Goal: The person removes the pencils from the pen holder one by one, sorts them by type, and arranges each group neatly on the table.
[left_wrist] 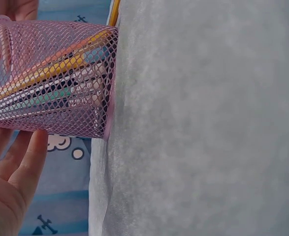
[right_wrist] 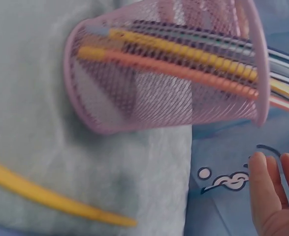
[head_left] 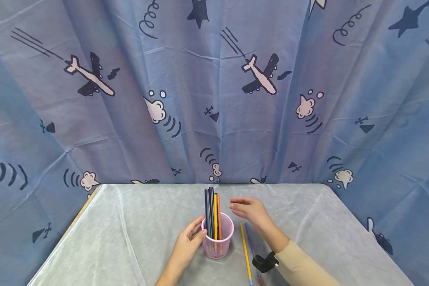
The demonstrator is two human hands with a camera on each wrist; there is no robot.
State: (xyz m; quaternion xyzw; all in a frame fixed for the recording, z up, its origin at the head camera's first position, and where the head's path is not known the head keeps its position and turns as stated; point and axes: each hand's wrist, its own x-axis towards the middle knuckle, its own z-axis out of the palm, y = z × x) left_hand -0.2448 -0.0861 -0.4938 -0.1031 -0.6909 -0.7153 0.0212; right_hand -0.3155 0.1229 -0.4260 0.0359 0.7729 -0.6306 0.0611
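A pink mesh pencil cup [head_left: 217, 247] stands upright on the table. Several pencils [head_left: 215, 214], dark, yellow and orange, lean together in it with their tops above the rim. My left hand [head_left: 186, 243] holds the cup's left side, thumb in front and fingers behind; the left wrist view has its fingertips against the mesh [left_wrist: 80, 125]. To the right of the cup, my right hand [head_left: 250, 210] hovers near the rim with nothing in it, fingers extended. Below it lie a yellow pencil [head_left: 245, 252] and a purple-blue pencil [head_left: 251, 242], the latter partly hidden by the right wrist.
A light grey cloth [head_left: 157, 214] covers the table. Behind it hangs a blue curtain [head_left: 186, 119] printed with planes and stars. The right wrist bears a black camera mount [head_left: 265, 262].
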